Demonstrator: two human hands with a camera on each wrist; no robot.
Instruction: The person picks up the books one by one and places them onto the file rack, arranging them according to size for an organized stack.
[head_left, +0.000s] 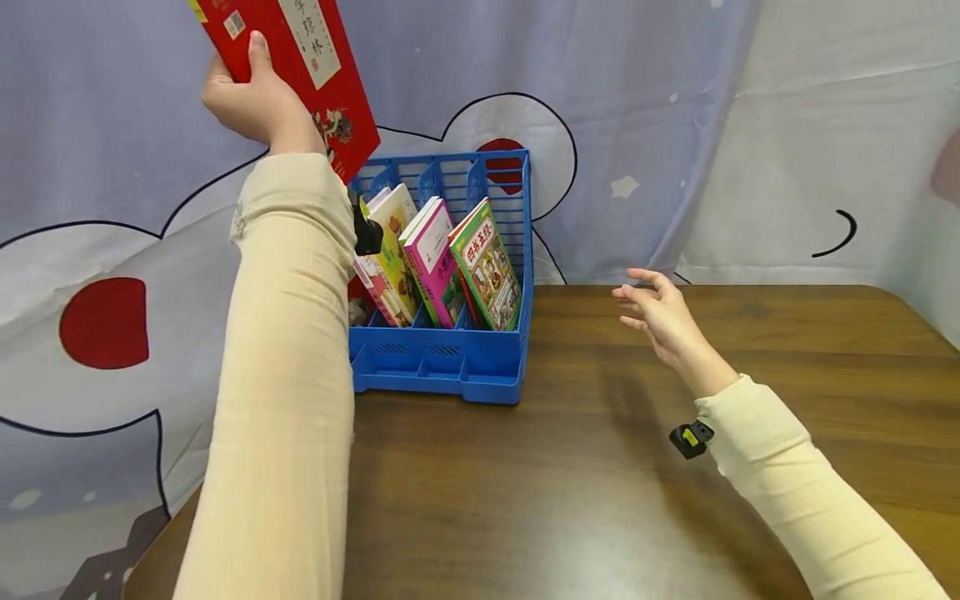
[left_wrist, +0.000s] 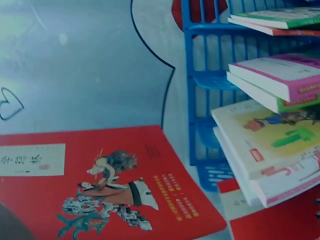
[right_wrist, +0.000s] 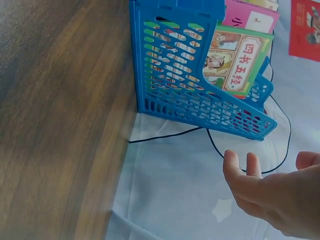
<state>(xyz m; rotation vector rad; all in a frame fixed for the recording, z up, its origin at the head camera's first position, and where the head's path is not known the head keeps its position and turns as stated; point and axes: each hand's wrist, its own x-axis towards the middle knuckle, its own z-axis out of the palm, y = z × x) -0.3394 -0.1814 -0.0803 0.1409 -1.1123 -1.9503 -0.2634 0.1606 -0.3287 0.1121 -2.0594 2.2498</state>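
Note:
Raised at the upper left, my left hand [head_left: 258, 100] grips a red book [head_left: 300, 75], thumb on its front cover. The book's lower corner reaches past the top left of a blue book rack [head_left: 491, 362]; its upper part is out of the head view. Leaning in the rack are a green book [head_left: 491, 267], a magenta book [head_left: 437, 258] and a yellow book [head_left: 401, 250]. Another red book [left_wrist: 265, 217] shows there in the left wrist view. Right of the rack, my right hand [head_left: 663, 321] hovers above the table, fingers loosely bent around nothing.
The brown wooden table [head_left: 585, 500] carries the rack near its back edge. A patterned curtain [head_left: 637, 100] hangs close behind. My left sleeve [head_left: 277, 350] hides the rack's left end in the head view.

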